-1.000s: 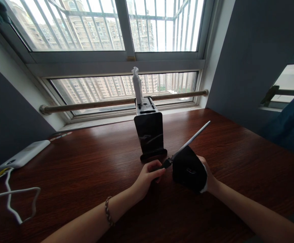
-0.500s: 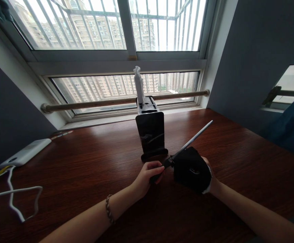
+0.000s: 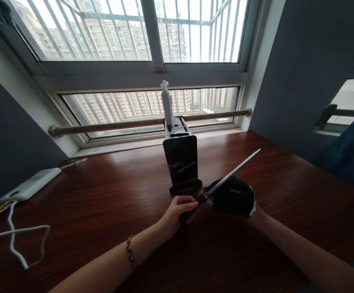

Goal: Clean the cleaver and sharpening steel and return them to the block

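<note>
My left hand (image 3: 179,209) is closed around the black handle of a knife (image 3: 237,167). Its long, slim, pale blade slants up to the right, the tip standing clear above the table. A black cloth (image 3: 233,197) with a small light mark and white edging covers my right hand (image 3: 254,215), whose fingers are hidden. The cloth sits against the underside of the blade, near the handle. Just beyond my left hand stands a black knife holder (image 3: 181,160) with slots in its top. A white wrapped thing (image 3: 166,101) sticks up out of it.
The brown wooden table (image 3: 118,175) runs up to the window (image 3: 152,106), which a wooden rail (image 3: 116,127) crosses. At the left lie a white power bank (image 3: 32,185) and a looped white cable (image 3: 18,252). A blue curtain (image 3: 347,150) hangs at the right.
The black cloth in my right hand has tipped over and looks flatter, with more of the blade's base showing. The blade tip has shifted slightly right and down. My left hand keeps its grip.
</note>
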`<state>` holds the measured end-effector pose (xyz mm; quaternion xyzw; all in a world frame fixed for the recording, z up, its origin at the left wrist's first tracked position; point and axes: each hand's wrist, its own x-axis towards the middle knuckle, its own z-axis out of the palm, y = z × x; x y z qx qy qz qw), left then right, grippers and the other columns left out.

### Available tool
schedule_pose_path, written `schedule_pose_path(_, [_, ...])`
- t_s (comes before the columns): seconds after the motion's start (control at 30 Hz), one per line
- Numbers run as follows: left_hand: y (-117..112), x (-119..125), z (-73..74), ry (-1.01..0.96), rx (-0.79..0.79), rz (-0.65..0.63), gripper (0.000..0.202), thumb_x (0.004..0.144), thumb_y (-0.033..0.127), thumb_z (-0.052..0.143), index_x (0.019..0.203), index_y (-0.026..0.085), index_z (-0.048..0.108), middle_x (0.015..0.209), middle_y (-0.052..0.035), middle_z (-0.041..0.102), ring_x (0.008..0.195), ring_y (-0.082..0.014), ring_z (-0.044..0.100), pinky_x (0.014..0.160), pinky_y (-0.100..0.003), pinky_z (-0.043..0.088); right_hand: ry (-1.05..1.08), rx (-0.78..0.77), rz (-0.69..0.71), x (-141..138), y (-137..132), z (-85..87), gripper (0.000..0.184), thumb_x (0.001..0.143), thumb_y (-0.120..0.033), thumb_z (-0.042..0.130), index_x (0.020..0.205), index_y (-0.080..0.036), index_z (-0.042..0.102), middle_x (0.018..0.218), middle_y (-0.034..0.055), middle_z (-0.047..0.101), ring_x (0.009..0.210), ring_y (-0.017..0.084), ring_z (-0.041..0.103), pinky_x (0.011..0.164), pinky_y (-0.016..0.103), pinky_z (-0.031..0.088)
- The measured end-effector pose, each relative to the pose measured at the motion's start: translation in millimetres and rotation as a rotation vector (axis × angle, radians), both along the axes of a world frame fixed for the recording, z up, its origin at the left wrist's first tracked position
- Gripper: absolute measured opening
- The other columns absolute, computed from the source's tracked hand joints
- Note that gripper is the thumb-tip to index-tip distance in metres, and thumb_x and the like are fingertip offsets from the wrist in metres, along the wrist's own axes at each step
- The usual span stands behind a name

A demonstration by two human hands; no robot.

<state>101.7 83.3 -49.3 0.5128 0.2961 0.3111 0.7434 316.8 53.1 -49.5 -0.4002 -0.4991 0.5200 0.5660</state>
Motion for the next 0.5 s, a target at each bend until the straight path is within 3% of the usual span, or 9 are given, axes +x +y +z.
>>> schedule_pose_path(0.1, [1,1,0.1,0.040,-0.002,-0.043,0.022,0.074,0.027,0.060,0.063,0.009,0.059,0.055,-0.0026,0.053,0.039,-0.0052,0.039,0.041,-0.021,0.019,0.141,-0.088,0.150,-1,3,4.3,0.027,0.071,-0.035,0.063,0.089,-0.016,0.067,0.085,0.0092,0.068,0.077,0.022,0.064,0.070,0.036,0.052])
schedule_pose_path(0.2, [3,3,0.7,0.080,-0.016,-0.078,0.021,0.072,0.028,0.062,0.063,0.010,0.059,0.056,-0.0030,0.054,0.038,-0.0057,0.040,0.039,-0.021,0.018,0.137,-0.031,0.165,-6,2,6.3,0.023,0.068,-0.031,0.066,0.082,-0.013,0.067,0.079,0.0095,0.068,0.073,0.021,0.064,0.067,0.033,0.051])
schedule_pose_path(0.37, [3,4,1.9,0.116,0.001,-0.075,0.027,0.076,0.033,0.059,0.061,0.010,0.057,0.045,0.0008,0.045,0.037,-0.0055,0.036,0.039,-0.021,0.018,0.203,-0.035,-0.042,-4,2,7.3,0.016,0.067,-0.022,0.070,0.080,-0.014,0.066,0.080,0.0077,0.067,0.074,0.022,0.064,0.066,0.034,0.053])
schedule_pose_path(0.5, [4,4,1.0,0.124,0.011,-0.055,0.030,0.077,0.036,0.057,0.062,0.010,0.058,0.046,0.0004,0.045,0.038,-0.0059,0.035,0.038,-0.021,0.017,0.359,-0.010,-0.249,20,16,11.0,0.019,0.057,-0.018,0.077,0.072,-0.015,0.067,0.078,0.0029,0.068,0.074,0.019,0.064,0.074,0.035,0.054])
